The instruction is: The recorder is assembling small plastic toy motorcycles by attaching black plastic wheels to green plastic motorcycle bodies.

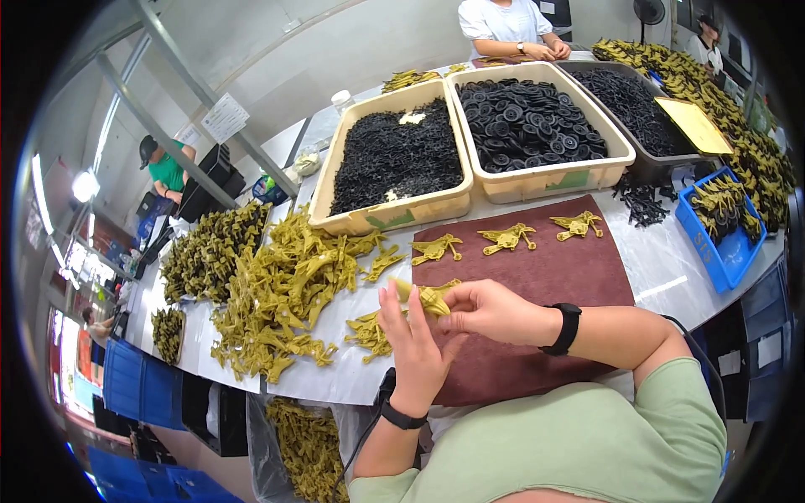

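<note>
Above the left part of a maroon cloth (579,281), both my hands are at one olive-yellow plastic part (432,300). My right hand (503,314) pinches its right end between thumb and fingers. My left hand (414,348) steadies it from the left, fingers pointing up and partly hiding it. Along the cloth's far side lie three similar flat olive-yellow parts: a left one (436,248), a middle one (509,238) and a right one (577,225). Several more loose parts (367,334) lie just left of my left hand.
A big heap of olive-yellow parts (289,281) covers the table's left. Behind the cloth stand a bin of small black pieces (390,220), a bin of black wheels (549,189) and a grey bin (662,161). A blue basket (728,264) sits right. Co-workers are farther off.
</note>
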Demonstrator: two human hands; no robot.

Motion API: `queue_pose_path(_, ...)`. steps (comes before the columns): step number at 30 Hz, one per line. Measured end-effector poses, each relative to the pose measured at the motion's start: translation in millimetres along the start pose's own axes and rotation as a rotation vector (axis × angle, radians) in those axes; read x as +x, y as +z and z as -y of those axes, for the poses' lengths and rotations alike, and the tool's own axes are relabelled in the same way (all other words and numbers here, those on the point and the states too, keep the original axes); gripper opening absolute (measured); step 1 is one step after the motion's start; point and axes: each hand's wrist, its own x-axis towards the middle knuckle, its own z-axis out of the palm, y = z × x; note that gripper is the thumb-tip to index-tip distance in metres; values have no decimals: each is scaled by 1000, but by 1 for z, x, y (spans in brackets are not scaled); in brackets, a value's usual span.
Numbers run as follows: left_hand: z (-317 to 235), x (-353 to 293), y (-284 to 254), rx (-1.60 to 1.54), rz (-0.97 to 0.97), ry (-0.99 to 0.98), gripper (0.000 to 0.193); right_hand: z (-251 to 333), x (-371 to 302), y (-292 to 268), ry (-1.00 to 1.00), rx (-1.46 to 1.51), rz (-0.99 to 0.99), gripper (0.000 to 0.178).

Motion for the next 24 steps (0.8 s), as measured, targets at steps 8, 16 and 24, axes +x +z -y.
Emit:
queue_pose_path(8,2,9,-9,-100,38,243,66,-11,-27,-8,239,396,276,21)
queue_pose_path(16,63,-2,-27,-820,-349,-322,46,-29,-48,-50,291,188,-36,21)
queue_pose_path(24,108,-28,-2,573,389,-222,64,-50,-47,-112,389,116,-415,29)
